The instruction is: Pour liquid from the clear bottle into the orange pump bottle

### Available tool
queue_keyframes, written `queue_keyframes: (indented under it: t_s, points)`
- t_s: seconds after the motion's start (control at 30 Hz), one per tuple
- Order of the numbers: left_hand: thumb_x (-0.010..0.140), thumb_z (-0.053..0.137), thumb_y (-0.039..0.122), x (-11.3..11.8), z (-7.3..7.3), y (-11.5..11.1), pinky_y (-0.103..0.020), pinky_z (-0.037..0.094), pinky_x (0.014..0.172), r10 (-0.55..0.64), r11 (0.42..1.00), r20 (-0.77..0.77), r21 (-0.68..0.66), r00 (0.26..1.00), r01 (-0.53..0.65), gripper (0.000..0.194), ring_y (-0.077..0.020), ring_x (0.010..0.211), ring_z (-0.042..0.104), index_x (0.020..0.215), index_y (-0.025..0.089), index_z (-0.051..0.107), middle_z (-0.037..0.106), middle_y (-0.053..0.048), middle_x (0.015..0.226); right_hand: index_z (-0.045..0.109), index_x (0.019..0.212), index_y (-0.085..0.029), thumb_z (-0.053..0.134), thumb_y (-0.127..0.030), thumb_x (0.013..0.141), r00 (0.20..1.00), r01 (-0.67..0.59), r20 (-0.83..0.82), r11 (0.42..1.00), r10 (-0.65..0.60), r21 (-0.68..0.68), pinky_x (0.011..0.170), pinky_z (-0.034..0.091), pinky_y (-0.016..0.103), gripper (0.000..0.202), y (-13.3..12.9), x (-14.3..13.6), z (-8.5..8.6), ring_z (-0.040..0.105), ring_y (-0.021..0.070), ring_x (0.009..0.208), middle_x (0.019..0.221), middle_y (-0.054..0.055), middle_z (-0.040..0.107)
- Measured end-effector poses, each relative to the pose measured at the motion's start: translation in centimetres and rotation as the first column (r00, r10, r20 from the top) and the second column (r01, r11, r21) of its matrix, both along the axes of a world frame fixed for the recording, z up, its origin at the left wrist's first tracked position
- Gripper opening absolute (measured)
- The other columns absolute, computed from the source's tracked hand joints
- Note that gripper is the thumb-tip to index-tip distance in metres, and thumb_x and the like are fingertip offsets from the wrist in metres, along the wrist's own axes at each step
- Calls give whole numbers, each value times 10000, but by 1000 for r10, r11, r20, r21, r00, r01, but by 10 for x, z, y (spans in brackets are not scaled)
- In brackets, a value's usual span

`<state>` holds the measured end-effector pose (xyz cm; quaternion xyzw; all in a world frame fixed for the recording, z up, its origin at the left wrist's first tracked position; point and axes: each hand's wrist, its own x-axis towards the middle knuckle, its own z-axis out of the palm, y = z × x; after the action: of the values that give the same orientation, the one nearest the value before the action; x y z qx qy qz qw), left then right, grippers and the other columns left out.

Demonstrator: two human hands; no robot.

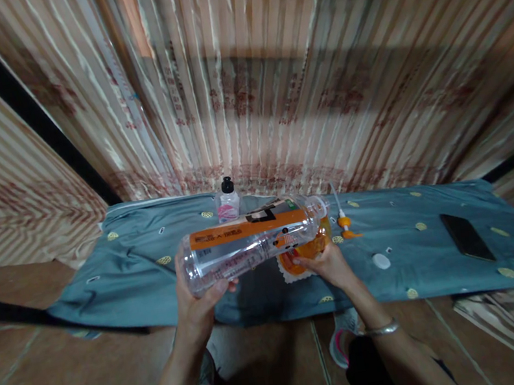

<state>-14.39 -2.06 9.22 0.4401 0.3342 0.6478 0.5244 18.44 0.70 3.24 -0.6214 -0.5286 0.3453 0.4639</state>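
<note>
My left hand (199,301) is closed round the base of a large clear plastic bottle (250,239) with an orange label. The bottle is tipped nearly level, its open neck pointing right. Below the neck, my right hand (331,264) grips an amber bottle (309,251), partly hidden by the clear one; whether the two mouths touch I cannot tell. Under the amber bottle shows the scalloped edge of a pale mat (295,277). An orange pump top (345,225) with a white tube lies to the right, and a round white cap (381,261) lies nearer me.
Behind the clear bottle stands a small bottle with a black top (228,198). A dark phone (466,236) rests on the right of the blue-green cloth (422,270) covering the low surface. Striped curtains (240,90) hang behind, and black poles (25,100) slant at the sides.
</note>
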Motion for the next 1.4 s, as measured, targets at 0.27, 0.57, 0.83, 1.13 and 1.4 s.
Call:
queue_keyframes:
  t_s: [0.27, 0.57, 0.83, 1.13, 1.4]
  points:
    - [723, 1139, 553, 7, 4, 0, -394, 690, 522, 71, 997, 30, 20, 997, -71, 875, -304, 608, 832, 1408, 217, 711, 888, -58, 894, 813, 1166, -253, 1120, -645, 610, 1000, -13, 3, 1000, 13, 6, 1055, 764, 602, 746, 1, 1, -5, 918, 460, 1190, 1196, 164, 959]
    - [720, 1137, 537, 10, 15, -1, -334, 642, 496, 85, 996, 4, 39, 996, -85, 883, -276, 586, 813, 1445, 226, 742, 843, -8, 794, 812, 1152, -256, 1099, -658, 602, 999, 24, 37, 1000, -24, -2, 1042, 757, 630, 739, 2, 2, -8, 922, 468, 1150, 1189, 166, 958]
    - [692, 1146, 554, 12, 22, -3, -309, 611, 481, 94, 995, 4, 29, 996, -94, 633, -233, 549, 764, 1045, 220, 741, 791, 6, 736, 827, 1155, -248, 1097, -654, 626, 999, 7, 50, 1000, -8, 20, 1044, 761, 603, 720, 1, 2, -7, 923, 454, 1149, 1192, 165, 959]
    - [649, 1156, 626, 11, 26, -3, -314, 583, 465, 119, 993, -20, 10, 993, -119, 945, -239, 546, 752, 1420, 247, 765, 824, 4, 809, 826, 1160, -256, 1073, -661, 641, 999, -2, 46, 1000, 1, 11, 1073, 742, 595, 703, 0, -1, -3, 912, 454, 1193, 1213, 159, 956]
    - [690, 1137, 614, 8, 25, -6, -343, 605, 465, 122, 992, -43, 40, 992, -121, 970, -258, 569, 757, 1495, 256, 730, 814, 4, 835, 816, 1183, -259, 1082, -629, 626, 997, 17, 71, 1000, -19, 23, 1116, 733, 629, 719, 0, -1, -1, 907, 461, 1213, 1248, 160, 952]
